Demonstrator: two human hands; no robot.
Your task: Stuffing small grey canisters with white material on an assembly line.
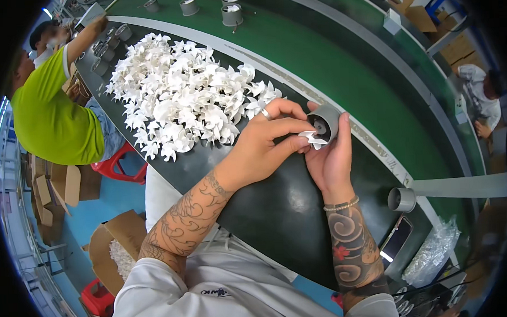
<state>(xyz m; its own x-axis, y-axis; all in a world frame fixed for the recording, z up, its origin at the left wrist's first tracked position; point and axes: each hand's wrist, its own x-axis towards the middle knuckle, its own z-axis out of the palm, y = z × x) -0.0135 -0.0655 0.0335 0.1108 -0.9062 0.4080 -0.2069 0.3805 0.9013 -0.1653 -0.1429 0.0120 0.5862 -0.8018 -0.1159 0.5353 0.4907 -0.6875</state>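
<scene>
Over the dark table, my right hand (333, 169) is wrapped round a grey cylindrical housing (332, 122), its open end tilted toward my left hand. A dark round part shows inside the housing. My left hand (261, 138), with a ring on one finger, pinches a small white bladed fan wheel (313, 139) between thumb and fingers at the housing's mouth. Part of the wheel is hidden by the fingertips. Just beyond my left hand spreads a large heap of similar white fan wheels (178, 94).
A green conveyor belt (328, 49) runs along the table's far side, carrying several grey housings (232, 15). One more housing (402, 199) lies at right, near a phone (396, 238) and clear plastic bag (432, 250). A co-worker in a green shirt (56, 115) sits at left.
</scene>
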